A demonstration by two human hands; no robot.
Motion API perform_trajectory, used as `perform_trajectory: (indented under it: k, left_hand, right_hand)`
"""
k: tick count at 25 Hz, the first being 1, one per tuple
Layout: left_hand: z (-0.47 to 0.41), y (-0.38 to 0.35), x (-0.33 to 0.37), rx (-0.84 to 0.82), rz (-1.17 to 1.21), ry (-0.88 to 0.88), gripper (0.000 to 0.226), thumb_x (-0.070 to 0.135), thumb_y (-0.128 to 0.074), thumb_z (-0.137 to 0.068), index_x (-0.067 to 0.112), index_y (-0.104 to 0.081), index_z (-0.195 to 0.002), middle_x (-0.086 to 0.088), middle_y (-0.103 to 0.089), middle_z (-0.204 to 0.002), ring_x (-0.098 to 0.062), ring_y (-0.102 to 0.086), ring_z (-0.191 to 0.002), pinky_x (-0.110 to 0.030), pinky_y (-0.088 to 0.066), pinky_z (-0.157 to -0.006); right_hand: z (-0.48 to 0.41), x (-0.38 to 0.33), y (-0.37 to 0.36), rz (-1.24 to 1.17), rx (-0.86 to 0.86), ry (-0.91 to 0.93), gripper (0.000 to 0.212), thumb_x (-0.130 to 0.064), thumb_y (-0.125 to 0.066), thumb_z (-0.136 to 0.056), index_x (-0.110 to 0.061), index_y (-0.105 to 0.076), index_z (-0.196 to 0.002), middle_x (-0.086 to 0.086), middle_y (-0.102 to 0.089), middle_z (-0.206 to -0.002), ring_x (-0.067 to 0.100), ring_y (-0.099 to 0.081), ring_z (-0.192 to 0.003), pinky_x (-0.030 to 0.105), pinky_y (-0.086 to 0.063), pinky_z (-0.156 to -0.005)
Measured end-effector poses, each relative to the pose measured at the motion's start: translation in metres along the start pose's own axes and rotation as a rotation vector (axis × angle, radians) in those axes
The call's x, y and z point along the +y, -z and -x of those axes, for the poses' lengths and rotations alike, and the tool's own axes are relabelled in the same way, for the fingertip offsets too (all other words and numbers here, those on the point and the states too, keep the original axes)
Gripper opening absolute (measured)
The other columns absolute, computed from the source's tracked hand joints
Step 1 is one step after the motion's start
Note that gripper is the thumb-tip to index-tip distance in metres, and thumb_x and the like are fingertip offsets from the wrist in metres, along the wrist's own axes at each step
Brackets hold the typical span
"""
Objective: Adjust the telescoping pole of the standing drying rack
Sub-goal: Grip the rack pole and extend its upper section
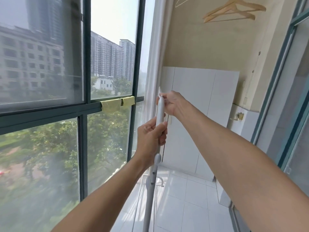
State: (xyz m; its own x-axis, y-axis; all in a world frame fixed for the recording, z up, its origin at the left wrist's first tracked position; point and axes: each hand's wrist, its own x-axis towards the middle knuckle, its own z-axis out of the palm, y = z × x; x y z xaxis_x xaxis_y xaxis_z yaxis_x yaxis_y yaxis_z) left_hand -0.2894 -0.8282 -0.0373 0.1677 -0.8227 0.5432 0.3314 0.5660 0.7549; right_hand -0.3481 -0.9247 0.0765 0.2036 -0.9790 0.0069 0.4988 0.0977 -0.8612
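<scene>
The white telescoping pole of the drying rack rises upright in the middle of the head view. My left hand is wrapped around the pole's upper section. My right hand grips the pole's top end, where a thin white piece sticks up. Below my left hand a white plastic collar sits on the pole, and the wider lower tube runs down out of view. The rack's base is hidden.
A large dark-framed window fills the left, with yellow cloths on its rail. A white curtain hangs beside the pole. White panels lean on the far wall. Wooden hangers hang overhead. The floor is white tile.
</scene>
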Motion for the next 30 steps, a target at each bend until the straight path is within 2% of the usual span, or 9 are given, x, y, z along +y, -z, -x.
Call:
perform_trajectory:
  k: [5, 7, 11, 17, 20, 22, 24, 27, 30]
  left_hand:
    - [-0.05, -0.017, -0.05, -0.002, 0.014, -0.006, 0.011, 0.006, -0.057, -0.084, 0.007, -0.053, -0.074, 0.003, -0.039, -0.049, -0.013, -0.028, -0.045, -0.025, -0.022, -0.044]
    - [-0.074, -0.02, -0.067, -0.014, 0.02, -0.001, 0.021, 0.005, -0.057, -0.085, 0.012, -0.051, -0.066, 0.003, -0.039, -0.049, -0.013, -0.028, -0.045, -0.027, -0.021, -0.044]
    - [-0.12, -0.016, -0.1, -0.042, 0.029, -0.001, 0.019, 0.007, -0.057, -0.085, 0.012, -0.052, -0.068, 0.001, -0.038, -0.05, -0.015, -0.027, -0.047, -0.031, -0.02, -0.046]
    - [-0.182, -0.013, -0.138, -0.032, 0.023, 0.006, 0.016, 0.006, -0.057, -0.085, 0.011, -0.053, -0.07, 0.001, -0.037, -0.051, -0.014, -0.028, -0.046, -0.031, -0.018, -0.046]
    - [-0.207, -0.017, -0.157, -0.027, 0.012, 0.007, 0.006, 0.005, -0.056, -0.085, 0.006, -0.056, -0.079, -0.005, -0.034, -0.056, -0.013, -0.028, -0.045, -0.025, -0.023, -0.043]
    - [-0.225, -0.022, -0.172, -0.014, 0.002, 0.008, 0.012, 0.004, -0.055, -0.085, 0.006, -0.055, -0.073, -0.004, -0.034, -0.056, -0.013, -0.029, -0.044, -0.023, -0.024, -0.042]
    - [-0.244, -0.027, -0.19, 0.004, -0.013, 0.001, 0.021, 0.004, -0.055, -0.085, 0.01, -0.052, -0.065, -0.002, -0.037, -0.052, -0.013, -0.03, -0.043, -0.023, -0.024, -0.041]
    - [-0.269, -0.038, -0.214, 0.028, -0.037, -0.013, 0.008, 0.004, -0.055, -0.085, 0.003, -0.055, -0.077, 0.0, -0.041, -0.051, -0.012, -0.031, -0.042, -0.021, -0.027, -0.04]
    - [-0.293, -0.047, -0.237, 0.051, -0.051, -0.017, 0.01, 0.006, -0.056, -0.084, -0.003, -0.057, -0.089, -0.005, -0.039, -0.055, -0.011, -0.033, -0.042, -0.021, -0.028, -0.041]
  right_hand:
    - [-0.066, -0.012, 0.031, -0.006, -0.016, 0.008, 0.021, 0.012, -0.036, -0.093, 0.001, -0.038, -0.111, 0.014, -0.04, -0.083, 0.018, -0.038, -0.056, 0.016, -0.044, -0.035]
    - [-0.094, -0.017, 0.04, -0.01, -0.017, 0.017, 0.022, 0.012, -0.036, -0.093, 0.003, -0.038, -0.113, 0.019, -0.042, -0.092, 0.019, -0.038, -0.055, 0.016, -0.044, -0.033]
    - [-0.148, -0.023, 0.05, -0.034, -0.001, 0.015, 0.022, 0.013, -0.036, -0.093, 0.003, -0.039, -0.112, 0.023, -0.038, -0.109, 0.02, -0.039, -0.055, 0.016, -0.043, -0.032]
    - [-0.22, -0.032, 0.064, -0.047, -0.007, 0.009, 0.023, 0.012, -0.037, -0.092, 0.003, -0.039, -0.113, 0.02, -0.039, -0.104, 0.019, -0.039, -0.056, 0.016, -0.044, -0.033]
    - [-0.251, -0.037, 0.074, -0.048, -0.015, 0.028, 0.018, 0.011, -0.038, -0.093, 0.002, -0.039, -0.109, 0.016, -0.041, -0.086, 0.019, -0.045, -0.045, 0.017, -0.043, -0.032]
    - [-0.274, -0.04, 0.085, -0.049, -0.021, 0.033, 0.016, 0.011, -0.038, -0.093, 0.001, -0.039, -0.106, 0.015, -0.041, -0.082, 0.018, -0.046, -0.035, 0.017, -0.043, -0.033]
    - [-0.298, -0.044, 0.097, -0.058, -0.043, 0.027, 0.013, 0.011, -0.039, -0.092, 0.0, -0.04, -0.1, 0.015, -0.04, -0.082, 0.02, -0.046, -0.042, 0.017, -0.044, -0.033]
    - [-0.331, -0.054, 0.113, -0.074, -0.076, 0.014, 0.015, 0.012, -0.037, -0.092, -0.001, -0.041, -0.086, 0.015, -0.04, -0.081, 0.019, -0.046, -0.036, 0.017, -0.043, -0.033]
    - [-0.36, -0.061, 0.128, -0.069, -0.094, 0.018, 0.014, 0.011, -0.037, -0.092, -0.001, -0.039, -0.097, 0.014, -0.04, -0.079, 0.016, -0.046, -0.026, 0.016, -0.044, -0.034]
